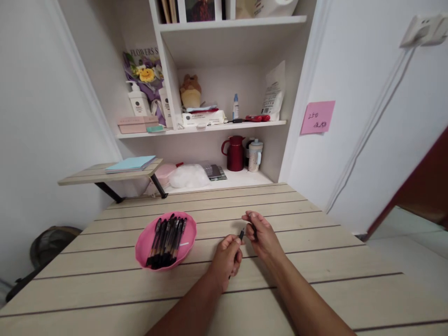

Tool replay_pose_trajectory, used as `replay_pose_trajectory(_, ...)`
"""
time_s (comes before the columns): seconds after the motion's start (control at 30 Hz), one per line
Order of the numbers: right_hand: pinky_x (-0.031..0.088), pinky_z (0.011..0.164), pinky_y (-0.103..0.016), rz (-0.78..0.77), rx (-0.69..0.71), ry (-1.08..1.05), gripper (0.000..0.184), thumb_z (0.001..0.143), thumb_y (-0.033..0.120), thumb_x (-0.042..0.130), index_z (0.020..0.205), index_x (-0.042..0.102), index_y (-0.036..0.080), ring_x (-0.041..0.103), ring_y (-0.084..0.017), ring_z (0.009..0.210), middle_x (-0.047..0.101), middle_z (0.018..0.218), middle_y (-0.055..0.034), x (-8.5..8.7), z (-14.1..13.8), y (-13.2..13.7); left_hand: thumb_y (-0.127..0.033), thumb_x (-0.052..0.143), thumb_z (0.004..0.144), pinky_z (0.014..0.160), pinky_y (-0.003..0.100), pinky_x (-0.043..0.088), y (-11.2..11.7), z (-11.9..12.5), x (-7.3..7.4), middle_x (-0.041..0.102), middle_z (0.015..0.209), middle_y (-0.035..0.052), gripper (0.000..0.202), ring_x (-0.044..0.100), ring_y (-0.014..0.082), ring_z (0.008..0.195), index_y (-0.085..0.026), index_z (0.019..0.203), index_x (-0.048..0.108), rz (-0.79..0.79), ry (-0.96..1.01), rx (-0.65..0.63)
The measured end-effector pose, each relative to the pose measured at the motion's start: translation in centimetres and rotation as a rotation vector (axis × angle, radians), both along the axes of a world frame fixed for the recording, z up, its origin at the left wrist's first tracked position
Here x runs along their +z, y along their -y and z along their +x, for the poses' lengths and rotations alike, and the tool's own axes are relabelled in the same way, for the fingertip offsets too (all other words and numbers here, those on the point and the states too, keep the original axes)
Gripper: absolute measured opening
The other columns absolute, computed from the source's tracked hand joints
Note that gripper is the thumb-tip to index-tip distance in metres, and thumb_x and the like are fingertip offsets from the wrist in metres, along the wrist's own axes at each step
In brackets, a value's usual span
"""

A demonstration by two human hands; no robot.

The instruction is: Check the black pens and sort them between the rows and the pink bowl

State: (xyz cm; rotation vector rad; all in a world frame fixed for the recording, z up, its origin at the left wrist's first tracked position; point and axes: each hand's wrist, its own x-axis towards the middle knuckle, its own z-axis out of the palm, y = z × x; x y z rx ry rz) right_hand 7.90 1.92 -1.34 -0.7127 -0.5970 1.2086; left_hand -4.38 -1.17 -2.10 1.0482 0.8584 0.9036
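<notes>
My left hand is wrapped round a black pen. Its tip end points up and away from me past the thumb, and most of the barrel is hidden in the fist. Close by on the right, my right hand has its fingers curled in, with a small dark piece between them; its kind is too hidden to tell. Left of both hands stands a pink scalloped bowl with many black capped pens lying side by side in it. A small white strip lies beside the pens.
The slatted wooden table reaches back to a white shelf unit. On the left, a small raised stand bears blue paper. A red jug, a pale cup and a white plastic bag stand behind the table.
</notes>
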Motion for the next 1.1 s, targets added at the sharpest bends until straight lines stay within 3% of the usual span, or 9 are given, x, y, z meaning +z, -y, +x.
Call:
replay_pose_trajectory(0.13, 0.021, 0.033, -0.016, -0.044, -0.062, 0.013, 0.030, 0.060, 0.040, 0.072, 0.076, 0.058, 0.019, 0.034, -0.001, 0.037, 0.063, 0.072, 0.0001, 0.4, 0.5, 0.1, -0.049, 0.056, 0.071, 0.031, 0.017, 0.010, 0.0, 0.0, -0.1, 0.045, 0.048, -0.0091, 0.035, 0.023, 0.0006, 0.026, -0.017, 0.085, 0.051, -0.014, 0.046, 0.023)
replay_pose_trajectory(0.2, 0.020, 0.033, -0.016, -0.098, -0.042, 0.097, 0.031, 0.059, 0.041, 0.071, 0.073, 0.057, 0.018, 0.033, -0.001, 0.037, 0.063, 0.069, 0.0002, 0.7, 0.4, 0.5, -0.046, 0.060, 0.070, 0.034, 0.016, 0.020, -0.2, 0.0, -0.3, 0.050, 0.053, -0.0068, 0.033, 0.035, 0.0023, 0.032, -0.017, 0.084, 0.052, -0.048, 0.142, 0.073)
replay_pose_trajectory(0.27, 0.020, 0.034, -0.017, -0.144, 0.010, 0.242, 0.031, 0.060, 0.043, 0.069, 0.069, 0.055, 0.017, 0.032, -0.002, 0.036, 0.062, 0.064, 0.0005, 0.9, -0.1, 1.2, -0.041, 0.066, 0.067, 0.046, 0.017, 0.034, -0.4, 0.1, -0.4, 0.057, 0.064, -0.0028, 0.032, 0.051, 0.0064, 0.050, -0.017, 0.084, 0.052, -0.093, 0.300, 0.133)
replay_pose_trajectory(0.33, 0.023, 0.035, -0.019, -0.155, 0.055, 0.433, 0.029, 0.062, 0.043, 0.067, 0.065, 0.053, 0.017, 0.034, -0.004, 0.037, 0.058, 0.055, 0.0022, 0.8, -0.6, 2.0, -0.034, 0.069, 0.066, 0.062, 0.021, 0.042, -0.7, 0.2, -0.5, 0.060, 0.076, 0.0002, 0.029, 0.058, 0.0103, 0.068, -0.018, 0.083, 0.052, -0.138, 0.472, 0.169)
replay_pose_trajectory(0.5, 0.036, 0.048, -0.022, -0.004, 0.044, 0.824, 0.021, 0.064, 0.032, 0.063, 0.058, 0.048, 0.018, 0.045, -0.010, 0.052, 0.054, 0.054, 0.0027, -0.3, -1.9, 3.1, -0.027, 0.067, 0.070, 0.078, 0.029, 0.042, -0.9, 0.1, -0.6, 0.061, 0.088, 0.0035, 0.020, 0.058, 0.0151, 0.085, -0.018, 0.083, 0.055, -0.259, 0.698, 0.142)
replay_pose_trajectory(0.7, 0.035, 0.048, -0.022, 0.013, 0.032, 0.973, 0.015, 0.066, 0.027, 0.056, 0.059, 0.046, 0.020, 0.044, -0.010, 0.050, 0.052, 0.055, 0.0034, -1.0, -1.5, 2.7, -0.031, 0.060, 0.076, 0.080, 0.031, 0.042, -1.0, -0.1, -0.7, 0.060, 0.100, 0.0076, 0.027, 0.058, 0.0177, 0.089, -0.019, 0.099, 0.055, -0.319, 0.700, 0.070)
replay_pose_trajectory(0.8, 0.033, 0.046, -0.021, -0.004, -0.018, 1.057, 0.013, 0.065, 0.026, 0.056, 0.058, 0.046, 0.020, 0.043, -0.010, 0.049, 0.050, 0.053, 0.0039, -0.8, 0.8, 1.6, -0.035, 0.057, 0.078, 0.084, 0.033, 0.040, -1.3, -0.2, -0.6, 0.059, 0.104, 0.0091, 0.030, 0.056, 0.0190, 0.096, -0.019, 0.103, 0.055, -0.349, 0.659, 0.067)
replay_pose_trajectory(0.93, 0.033, 0.048, -0.021, -0.068, -0.142, 1.328, 0.012, 0.064, 0.026, 0.055, 0.057, 0.049, 0.020, 0.045, -0.011, 0.049, 0.052, 0.051, 0.0036, -0.5, 7.0, -1.1, -0.037, 0.056, 0.078, 0.088, 0.035, 0.038, -1.4, -0.3, -0.5, 0.058, 0.104, 0.0106, 0.030, 0.054, 0.0206, 0.100, -0.016, 0.100, 0.057, -0.388, 0.566, 0.085)
replay_pose_trajectory(1.1, 0.032, 0.051, -0.022, -0.374, -0.245, 1.843, 0.006, 0.067, 0.022, 0.053, 0.062, 0.055, 0.019, 0.053, -0.014, 0.058, 0.061, 0.061, -0.0019, -0.2, 15.6, -5.3, -0.035, 0.056, 0.078, 0.083, 0.035, 0.039, -1.0, -0.1, -0.5, 0.060, 0.098, 0.0113, 0.028, 0.056, 0.0209, 0.091, -0.013, 0.095, 0.059, -0.311, 0.476, 0.016)
